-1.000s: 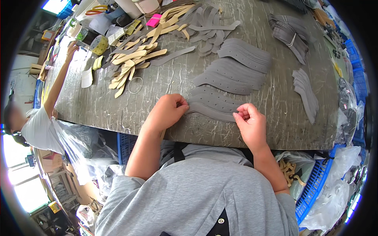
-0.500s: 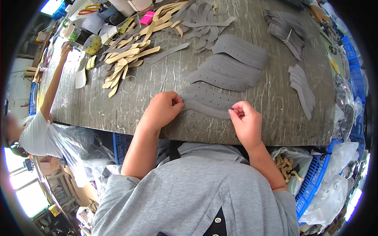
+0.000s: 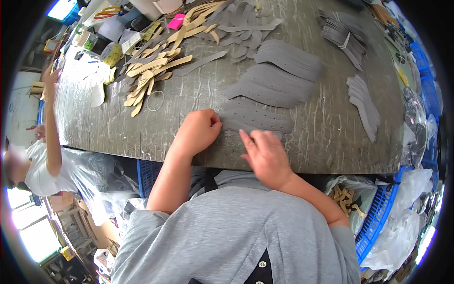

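grey strips (image 3: 260,116), curved and dotted with small holes, lie overlapped in a row on the worktable (image 3: 331,146), near the person's edge of it. the left hand (image 3: 197,132) is curled at the row's left end, thumb and forefinger together; whether they pinch a strip there is hidden. the right hand (image 3: 269,158), slightly blurred, has thumb and forefinger parted, nothing visible between them, the forefinger reaching to the row's near edge. the step in hand looks like lining up the nearest strip, and the next move seems to call for a light fingertip on that edge while the left end is steadied.

just beyond are two fuller fanned rows, a middle row (image 3: 272,87) and a far row (image 3: 289,57). to the right lie loose grey pieces (image 3: 363,106) and a banded bundle (image 3: 345,38); to the left, a heap of tan strips (image 3: 156,68).
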Tool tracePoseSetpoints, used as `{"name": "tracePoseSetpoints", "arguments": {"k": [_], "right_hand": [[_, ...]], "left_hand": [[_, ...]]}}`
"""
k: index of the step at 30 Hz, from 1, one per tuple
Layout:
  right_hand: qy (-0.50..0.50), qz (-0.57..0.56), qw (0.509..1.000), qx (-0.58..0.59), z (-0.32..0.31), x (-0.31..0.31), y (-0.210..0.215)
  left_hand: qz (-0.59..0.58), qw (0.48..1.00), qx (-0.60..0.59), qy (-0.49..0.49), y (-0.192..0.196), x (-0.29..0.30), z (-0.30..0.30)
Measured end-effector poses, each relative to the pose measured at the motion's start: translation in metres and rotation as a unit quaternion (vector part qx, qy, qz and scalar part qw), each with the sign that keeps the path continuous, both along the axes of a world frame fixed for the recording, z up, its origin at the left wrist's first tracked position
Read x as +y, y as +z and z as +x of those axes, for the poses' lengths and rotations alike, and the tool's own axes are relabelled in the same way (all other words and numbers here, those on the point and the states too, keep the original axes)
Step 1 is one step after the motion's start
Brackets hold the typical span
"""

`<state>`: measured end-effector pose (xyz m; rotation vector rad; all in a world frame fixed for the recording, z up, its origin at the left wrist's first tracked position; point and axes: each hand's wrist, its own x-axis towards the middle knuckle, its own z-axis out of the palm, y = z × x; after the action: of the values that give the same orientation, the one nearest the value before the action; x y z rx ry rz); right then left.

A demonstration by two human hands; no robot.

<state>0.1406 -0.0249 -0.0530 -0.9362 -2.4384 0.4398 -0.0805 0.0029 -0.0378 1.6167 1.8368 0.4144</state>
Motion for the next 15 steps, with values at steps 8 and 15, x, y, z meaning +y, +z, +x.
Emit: {"name": "tracePoseSetpoints", "arguments": {"k": [8,15], "right_hand": [[-0.069,-0.043,0.995,-0.064,0.021,-0.014,-0.001],[-0.132,0.017,0.99,0.039,0.018,-0.004,0.02]], "left_hand": [[-0.011,1.0,0.014,-0.009,0.003,0.0,0.0],[0.056,0.996,-0.059,-0.019,0.024,-0.02,0.012]]}}
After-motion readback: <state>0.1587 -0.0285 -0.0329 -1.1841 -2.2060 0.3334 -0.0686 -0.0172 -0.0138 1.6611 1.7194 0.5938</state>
